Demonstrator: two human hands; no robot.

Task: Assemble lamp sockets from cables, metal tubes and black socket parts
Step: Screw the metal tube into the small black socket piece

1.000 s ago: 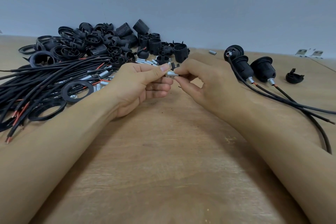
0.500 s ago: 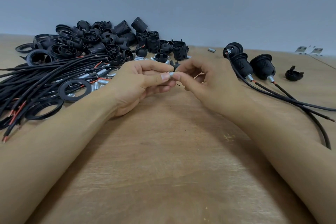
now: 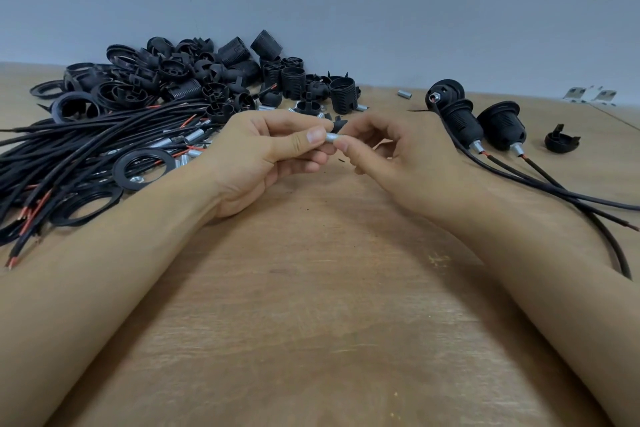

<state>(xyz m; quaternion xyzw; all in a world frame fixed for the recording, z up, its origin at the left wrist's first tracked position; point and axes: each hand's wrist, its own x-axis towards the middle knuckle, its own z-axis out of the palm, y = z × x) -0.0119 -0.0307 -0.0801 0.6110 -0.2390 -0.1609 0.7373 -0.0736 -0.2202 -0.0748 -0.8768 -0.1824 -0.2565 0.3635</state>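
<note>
A short silver metal tube (image 3: 331, 138) is held between both hands above the middle of the wooden table (image 3: 311, 305). My left hand (image 3: 263, 159) pinches its left end with thumb and fingers. My right hand (image 3: 391, 156) pinches its right end with thumb and forefinger. A pile of black socket parts (image 3: 207, 76) lies at the back left. A bundle of black cables (image 3: 86, 149) with red ends spreads at the left, with loose metal tubes (image 3: 194, 137) among them.
Three assembled sockets (image 3: 485, 121) with cables trail off to the right. A loose black cap (image 3: 561, 141) lies beyond them, a single tube (image 3: 404, 94) near the wall, and white metal brackets (image 3: 588, 95) at the far right. Black rings (image 3: 143, 168) lie by my left forearm.
Both hands stay together on the tube; the fingers have shifted slightly along it, and the view has tilted a little.
</note>
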